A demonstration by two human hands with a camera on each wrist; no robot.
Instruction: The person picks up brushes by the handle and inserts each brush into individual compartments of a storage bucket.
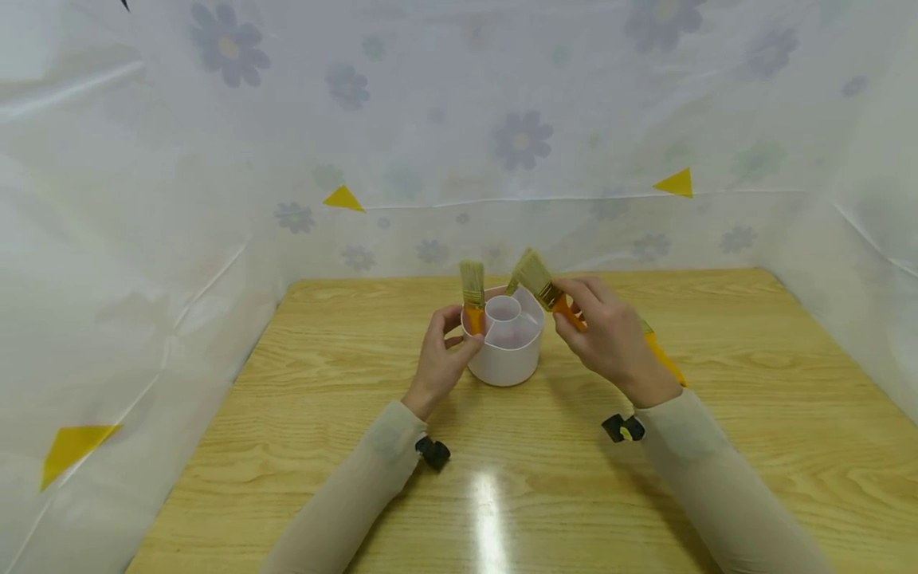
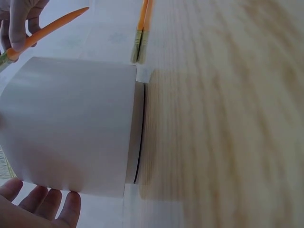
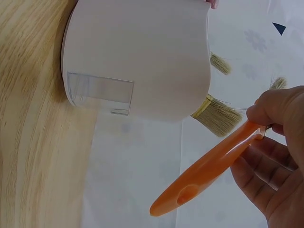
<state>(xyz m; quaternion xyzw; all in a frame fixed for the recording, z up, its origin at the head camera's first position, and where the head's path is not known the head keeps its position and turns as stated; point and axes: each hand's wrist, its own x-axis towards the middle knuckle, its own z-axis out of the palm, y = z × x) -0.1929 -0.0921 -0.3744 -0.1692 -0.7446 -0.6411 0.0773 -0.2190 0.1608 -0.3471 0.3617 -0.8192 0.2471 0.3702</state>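
I see two brushes potted; right hand (image 1: 610, 335) pinches orange-handled bristle brush (image 1: 548, 291) above white divided plastic cup (image 1: 504, 339); left hand (image 1: 441, 355) cups it, fingers loosely curved; more brushes (image 2: 141, 33) left.

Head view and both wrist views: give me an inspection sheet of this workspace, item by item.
Surface: light wooden table, with glare near the front edge.
Job's things: white plastic divided holder standing upright; orange-handled paintbrush with pale bristles standing in it, bristles up; a second orange-handled brush held above the rim.
Clutter: more orange-handled brushes lying on the table beyond the holder.
Grippers: left hand steadies the holder's side; right hand pinches the second brush's handle.
Cables: nothing seen; small black wrist-mounted cameras only.
Surroundings: translucent flower-print sheeting with yellow triangle markers on three sides.
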